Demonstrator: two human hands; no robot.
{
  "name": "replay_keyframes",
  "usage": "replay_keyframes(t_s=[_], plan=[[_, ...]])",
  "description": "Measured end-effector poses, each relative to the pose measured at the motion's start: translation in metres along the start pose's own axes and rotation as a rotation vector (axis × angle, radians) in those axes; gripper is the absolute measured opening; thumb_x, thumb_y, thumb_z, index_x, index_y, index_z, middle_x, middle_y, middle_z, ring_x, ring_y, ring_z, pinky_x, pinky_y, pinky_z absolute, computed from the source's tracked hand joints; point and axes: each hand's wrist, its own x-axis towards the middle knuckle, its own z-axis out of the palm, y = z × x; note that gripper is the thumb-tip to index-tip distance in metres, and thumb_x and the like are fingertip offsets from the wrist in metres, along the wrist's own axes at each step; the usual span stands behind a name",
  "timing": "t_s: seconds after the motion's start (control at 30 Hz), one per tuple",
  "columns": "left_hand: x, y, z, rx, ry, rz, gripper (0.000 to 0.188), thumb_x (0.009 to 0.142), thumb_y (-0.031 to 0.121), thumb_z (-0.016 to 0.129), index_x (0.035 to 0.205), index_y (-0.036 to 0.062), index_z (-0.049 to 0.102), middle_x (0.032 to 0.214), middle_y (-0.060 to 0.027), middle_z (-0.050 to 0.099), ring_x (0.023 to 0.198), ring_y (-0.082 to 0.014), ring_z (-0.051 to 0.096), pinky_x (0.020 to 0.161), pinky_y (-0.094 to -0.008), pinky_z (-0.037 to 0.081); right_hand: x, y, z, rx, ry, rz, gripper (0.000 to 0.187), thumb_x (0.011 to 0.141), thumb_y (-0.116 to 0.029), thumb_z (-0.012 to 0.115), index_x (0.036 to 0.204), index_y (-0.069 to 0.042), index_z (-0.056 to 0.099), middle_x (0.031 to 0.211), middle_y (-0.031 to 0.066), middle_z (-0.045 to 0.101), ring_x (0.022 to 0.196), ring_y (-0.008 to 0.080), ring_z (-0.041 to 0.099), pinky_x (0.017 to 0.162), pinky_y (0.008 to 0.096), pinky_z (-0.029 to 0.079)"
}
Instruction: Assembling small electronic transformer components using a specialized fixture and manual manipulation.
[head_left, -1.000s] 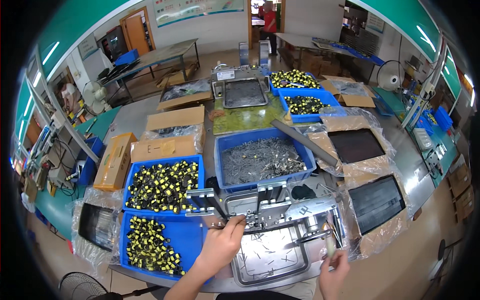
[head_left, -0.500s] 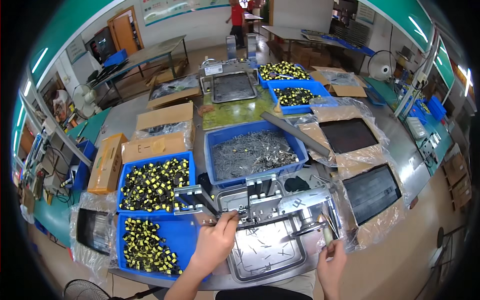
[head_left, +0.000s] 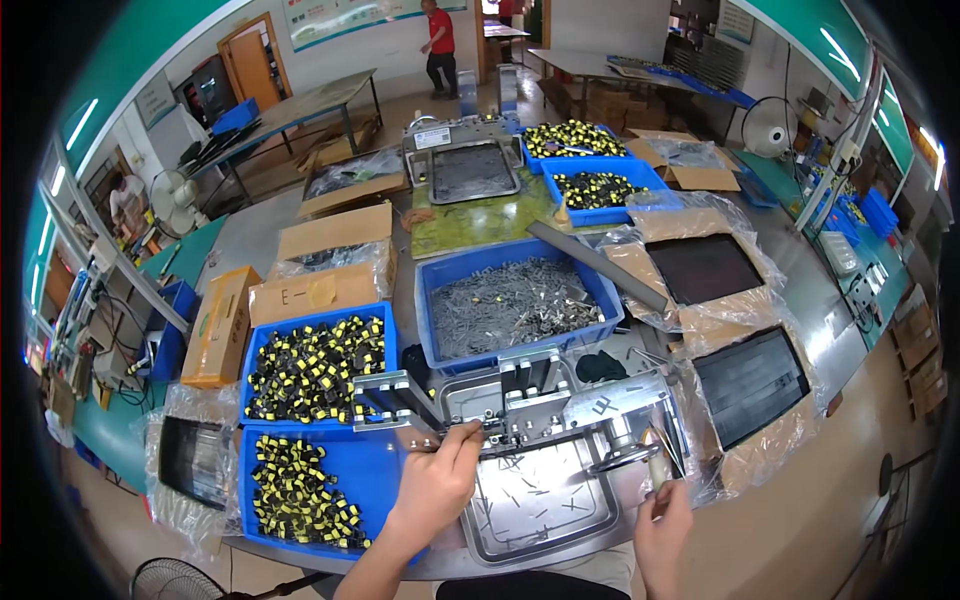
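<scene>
My left hand (head_left: 437,487) is closed, its thumb and fingertips pressed together at the front of a metal hand-cranked fixture (head_left: 540,428); what they pinch is too small and covered to name. My right hand (head_left: 664,530) grips the lower end of a pale crank handle (head_left: 658,470) beside the fixture's round handwheel (head_left: 625,458). Beneath the fixture lies a shiny metal tray (head_left: 540,555) with thin metal strips scattered in it. To the left, a blue bin (head_left: 390,470) holds small black-and-yellow parts on its left side.
Another blue bin (head_left: 392,355) of black-and-yellow parts sits behind it. A blue tub (head_left: 430,345) of loose metal pieces stands beyond the fixture, a grey bar (head_left: 598,265) across its corner. Plastic-lined cartons (head_left: 750,385) flank the right. A person in red (head_left: 440,40) stands far back.
The view has shifted slightly, so the table's things sit a little further right. Both hands keep their places at the fixture. The distant person in red has moved left.
</scene>
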Motion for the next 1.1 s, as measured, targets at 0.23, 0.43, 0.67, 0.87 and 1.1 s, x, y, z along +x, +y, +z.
replay_keyframes(t_s=[0.23,0.43,0.67,0.87,1.1], plan=[[0.000,-0.002,0.000,0.001,-0.015,0.016,0.011,0.083,-0.002,0.069,0.094,0.0002,0.068,0.105,-0.0094,0.072,0.067,-0.0263,0.071,0.057,-0.0354,0.056,-0.022,-0.026,0.000,0.060,-0.283,-0.223,0.018,0.087,-0.006,0.069,0.091,-0.002,0.052,0.073,0.0127,0.062,0.067,0.0254,0.069,0.063,0.0364,0.053],[-0.002,-0.003,0.001,0.001,-0.004,0.026,0.011,0.083,-0.002,0.070,0.093,-0.0007,0.067,0.104,-0.0100,0.072,0.067,-0.0265,0.071,0.056,-0.0346,0.055,0.004,-0.001,0.000,0.018,0.066,-0.170,0.016,0.089,-0.003,0.063,0.091,-0.003,0.047,0.065,0.0130,0.060,0.057,0.0305,0.064,0.057,0.0404,0.049],[-0.003,-0.004,0.002,0.009,-0.034,0.029,0.017,0.081,-0.003,0.068,0.098,-0.0027,0.069,0.105,-0.0105,0.071,0.068,-0.0244,0.070,0.055,-0.0326,0.056,-0.025,-0.022,0.005,-0.036,-0.311,0.008,0.011,0.091,-0.004,0.063,0.095,-0.002,0.053,0.076,0.0123,0.055,0.069,0.0215,0.058,0.065,0.0351,0.048],[-0.005,-0.002,-0.001,0.022,-0.042,0.022,0.019,0.081,-0.002,0.067,0.100,-0.0039,0.069,0.107,-0.0106,0.071,0.067,-0.0230,0.070,0.054,-0.0314,0.055,0.005,0.008,-0.001,0.040,0.037,-0.098,0.017,0.091,0.004,0.058,0.092,-0.002,0.043,0.074,0.0054,0.046,0.064,0.0128,0.047,0.058,0.0290,0.041],[-0.005,-0.003,0.004,0.022,-0.036,0.025,0.019,0.081,-0.002,0.067,0.100,-0.0030,0.070,0.109,-0.0107,0.072,0.067,-0.0225,0.071,0.053,-0.0311,0.055,-0.026,-0.027,0.000,-0.124,-0.280,-0.042,0.016,0.093,-0.013,0.064,0.104,-0.003,0.060,0.087,0.0193,0.064,0.079,0.0320,0.065,0.075,0.0414,0.053]])
